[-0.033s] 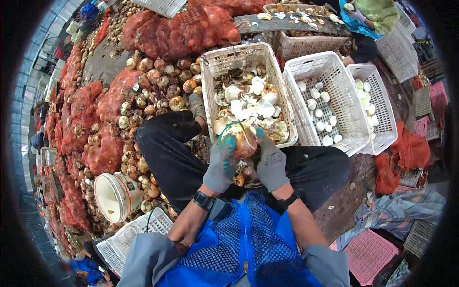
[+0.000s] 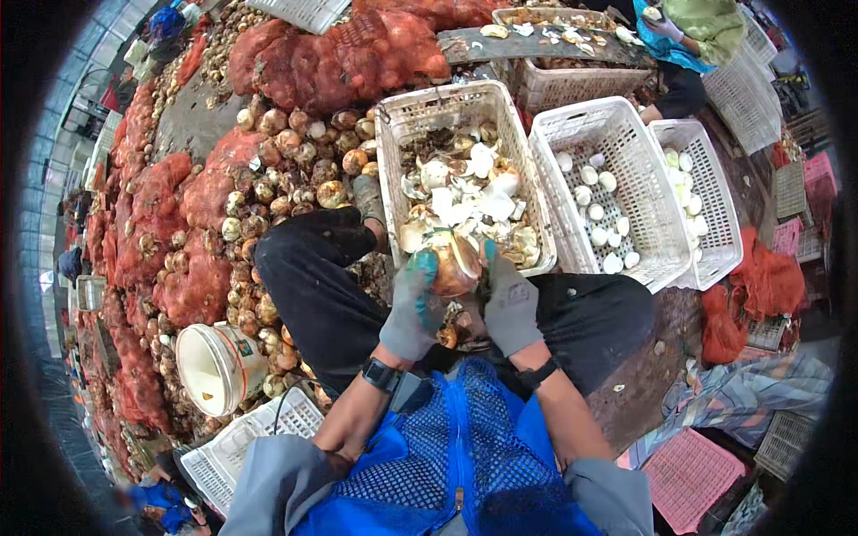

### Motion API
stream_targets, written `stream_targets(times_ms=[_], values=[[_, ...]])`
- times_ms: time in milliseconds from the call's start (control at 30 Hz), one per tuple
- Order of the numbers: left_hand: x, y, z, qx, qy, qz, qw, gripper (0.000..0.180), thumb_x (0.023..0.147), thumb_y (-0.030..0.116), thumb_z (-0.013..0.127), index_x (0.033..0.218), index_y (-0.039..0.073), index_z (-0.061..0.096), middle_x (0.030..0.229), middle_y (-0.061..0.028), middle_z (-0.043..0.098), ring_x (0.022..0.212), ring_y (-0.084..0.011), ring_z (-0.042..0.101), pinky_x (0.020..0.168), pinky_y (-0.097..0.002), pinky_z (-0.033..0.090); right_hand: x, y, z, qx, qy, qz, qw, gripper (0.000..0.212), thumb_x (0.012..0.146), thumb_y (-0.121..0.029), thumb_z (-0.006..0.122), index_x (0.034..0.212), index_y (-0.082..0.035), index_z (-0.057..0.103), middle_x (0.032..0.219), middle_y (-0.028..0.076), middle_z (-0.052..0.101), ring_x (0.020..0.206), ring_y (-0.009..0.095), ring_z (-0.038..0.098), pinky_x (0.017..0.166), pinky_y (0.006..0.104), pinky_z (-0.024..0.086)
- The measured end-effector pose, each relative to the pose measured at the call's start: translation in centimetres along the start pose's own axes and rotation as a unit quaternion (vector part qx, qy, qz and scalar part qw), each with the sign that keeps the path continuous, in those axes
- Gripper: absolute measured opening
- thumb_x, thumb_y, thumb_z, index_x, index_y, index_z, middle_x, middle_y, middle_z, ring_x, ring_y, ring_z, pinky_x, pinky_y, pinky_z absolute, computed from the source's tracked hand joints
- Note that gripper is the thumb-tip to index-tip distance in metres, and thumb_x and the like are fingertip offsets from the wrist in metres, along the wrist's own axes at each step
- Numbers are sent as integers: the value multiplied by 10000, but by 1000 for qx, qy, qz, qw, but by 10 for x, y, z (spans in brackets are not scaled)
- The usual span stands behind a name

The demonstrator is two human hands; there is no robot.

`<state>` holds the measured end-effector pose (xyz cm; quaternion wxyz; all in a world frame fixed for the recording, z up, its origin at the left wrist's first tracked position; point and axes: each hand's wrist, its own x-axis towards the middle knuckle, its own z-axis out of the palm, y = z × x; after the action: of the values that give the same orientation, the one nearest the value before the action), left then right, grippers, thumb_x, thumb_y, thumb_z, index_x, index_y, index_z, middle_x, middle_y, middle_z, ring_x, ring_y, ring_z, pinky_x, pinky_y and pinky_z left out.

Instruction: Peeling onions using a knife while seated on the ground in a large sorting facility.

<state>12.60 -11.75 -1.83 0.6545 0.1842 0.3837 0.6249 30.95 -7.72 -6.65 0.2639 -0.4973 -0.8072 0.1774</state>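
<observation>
A large brown-skinned onion (image 2: 454, 272) is held over the near edge of a white crate (image 2: 386, 161) with peeled skins in it. My left hand (image 2: 415, 304), in a grey glove with green fingertips, is closed around the onion's left side. My right hand (image 2: 511, 308), gloved alike, is closed at its right side; its fingers are partly hidden, and I cannot make out what they grip. A pale, curved strip lies along the onion's upper right. White and papery onion skins (image 2: 474, 192) fill the crate just beyond both hands.
Two white crates (image 2: 572, 116) with peeled onions stand to the right. Unpeeled onions (image 2: 304, 143) and red mesh sacks (image 2: 340, 58) spread across the left. A white bucket (image 2: 210, 368) lies tipped at lower left. Another person (image 2: 688, 54) works at the far right.
The onion has turned slightly between my hands, and more of the pale strip shows on its upper right. My right hand has shifted very slightly right.
</observation>
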Motion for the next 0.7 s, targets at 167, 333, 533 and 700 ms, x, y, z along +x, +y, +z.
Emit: stream_targets(times_ms=[167,333,533,700], values=[[14,1,-11,-98,20,-63,993,692,1091,582,624,1547,68,545,1433,-147,700,1236,-329,727,1073,-502,613,-3,23,-2,120,10,162,979,557,989,-134,708,1524,-23,601,1245,244,749,1071,410,745,924,455,600],[19,-8,-30,-203,-113,-122,965,770,1090,696,516,1565,91,547,1475,-144,684,1252,-323,725,1036,-498,627,21,1,-34,321,-47,110,939,532,972,-102,707,1483,14,612,1230,211,745,1102,343,746,1003,437,583],[15,-6,-1,-33,19,-129,991,791,1123,733,376,1603,117,509,1505,-114,660,1340,-288,679,1111,-457,585,24,-13,-51,521,-160,176,819,563,954,-77,616,1494,76,565,1164,131,749,991,166,733,845,346,624],[24,-27,-5,149,77,85,982,741,1188,615,327,1621,27,455,1574,-134,575,1414,-242,612,1194,-432,516,18,-14,-54,572,-142,264,764,473,988,-135,641,1430,34,632,1018,30,729,783,102,681,661,276,570]])
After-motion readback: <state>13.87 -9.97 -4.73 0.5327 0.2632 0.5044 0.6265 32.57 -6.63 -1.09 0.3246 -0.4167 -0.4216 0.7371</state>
